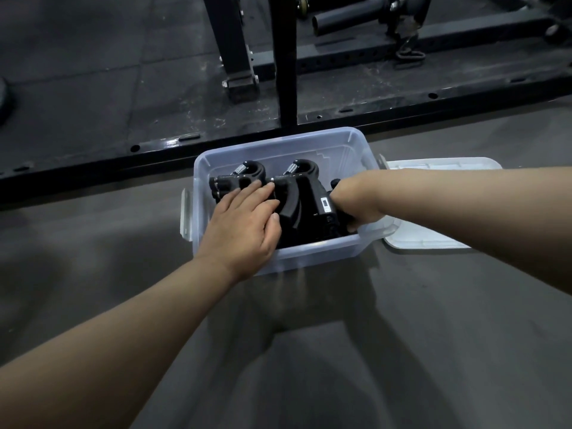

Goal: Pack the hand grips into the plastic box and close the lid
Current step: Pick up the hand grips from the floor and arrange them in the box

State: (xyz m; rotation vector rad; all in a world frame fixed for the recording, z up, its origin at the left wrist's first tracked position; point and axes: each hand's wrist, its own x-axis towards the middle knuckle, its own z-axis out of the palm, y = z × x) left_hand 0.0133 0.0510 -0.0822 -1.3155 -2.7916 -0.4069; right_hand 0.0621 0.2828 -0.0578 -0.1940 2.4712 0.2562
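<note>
The left forearm (108, 335) comes in from the lower corner, closest to the lens, and ends in the left hand (244, 224), which lies flat with fingers straight and together, pressing down on the black hand grips (297, 193) packed in the clear plastic box (278, 144). One grip sits under its fingertips, and a second stands just beside its thumb, each with a coiled metal spring (240, 168) showing beyond the fingers. The right hand (353, 202) reaches into the same box from the other side, its back turned to the camera and its fingers hidden down among the grips, so it cannot be told whether it grasps anything. A grip with a small white label (324, 205) touches that hand on its inner side. The box stands open on the grey floor (402, 335), directly beneath both hands. The lid (433, 239) lies flat on the floor on the outer side of the right hand, partly under the right forearm and touching the box's wall. Beyond both hands runs a black steel rack frame (281, 57).
</note>
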